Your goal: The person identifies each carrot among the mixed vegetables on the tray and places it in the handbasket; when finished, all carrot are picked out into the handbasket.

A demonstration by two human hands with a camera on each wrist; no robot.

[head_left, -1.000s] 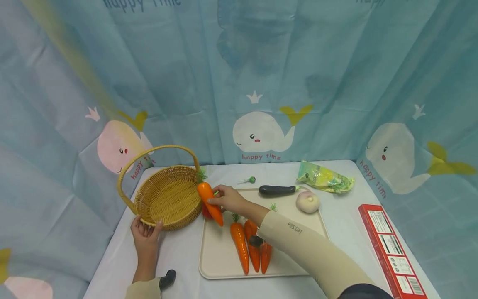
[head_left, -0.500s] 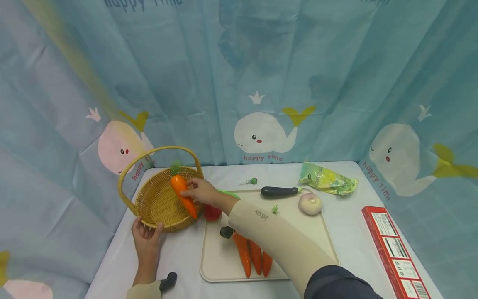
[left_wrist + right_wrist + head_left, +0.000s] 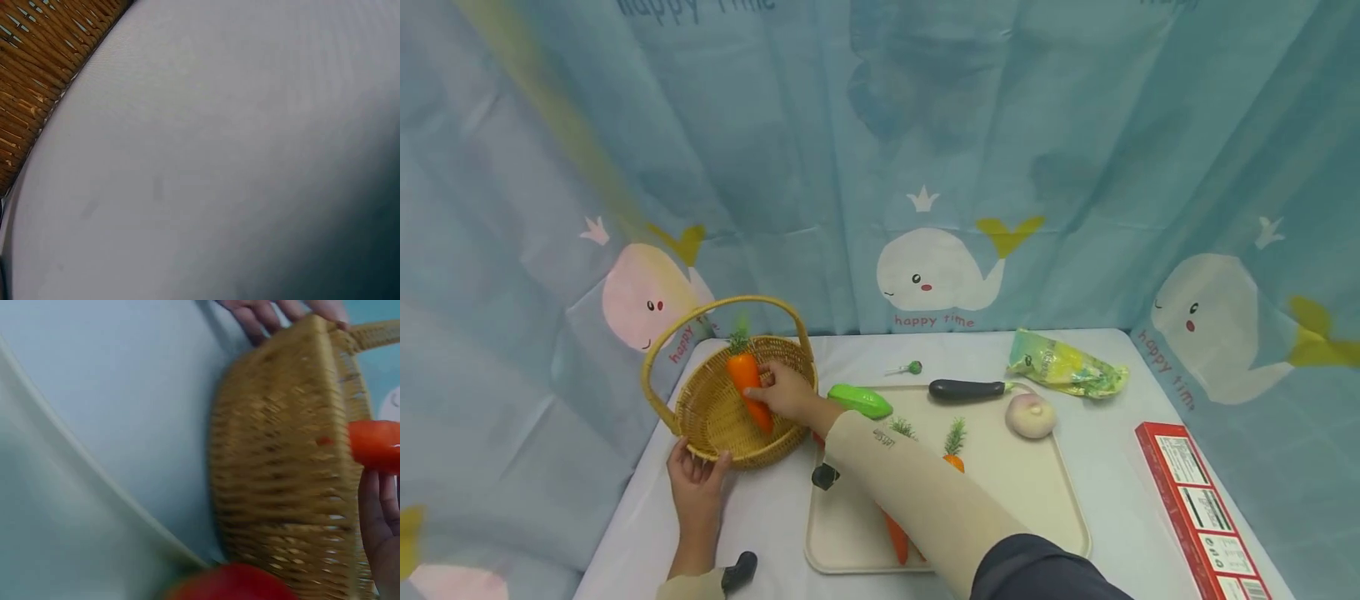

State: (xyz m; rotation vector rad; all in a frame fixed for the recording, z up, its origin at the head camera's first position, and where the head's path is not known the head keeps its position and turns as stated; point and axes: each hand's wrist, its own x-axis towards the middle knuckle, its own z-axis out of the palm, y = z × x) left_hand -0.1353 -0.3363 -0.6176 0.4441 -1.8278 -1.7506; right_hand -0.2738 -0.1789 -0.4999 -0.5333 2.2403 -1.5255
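Observation:
Over the inside of the yellow wicker basket (image 3: 763, 456), my right hand (image 3: 786, 392) pinches a carrot (image 3: 743, 372) with a green leafy top. The carrot slants, top away from me, its tip low in the basket. In the right wrist view the carrot (image 3: 378, 445) shows just past the basket's rim, with fingers beneath. My left hand (image 3: 696, 483) holds the basket's near rim, thumb and fingers spread along it. Only the basket's wall (image 3: 47, 69) and white cloth show in the left wrist view. Other carrots (image 3: 895, 533) lie on the tray, partly hidden by my right forearm.
The beige tray (image 3: 1030, 492) also carries a green vegetable (image 3: 859, 401), an eggplant (image 3: 967, 390) and a pale purple-white bulb (image 3: 1030, 416). A red rounded thing (image 3: 234, 584) lies beside the basket. Behind are a lollipop (image 3: 913, 367) and a green-yellow packet (image 3: 1067, 364); a red box (image 3: 1202, 508) is at right.
My right hand has carried the carrot leftward from the tray's edge over the basket and into its opening. My left hand keeps its hold on the rim.

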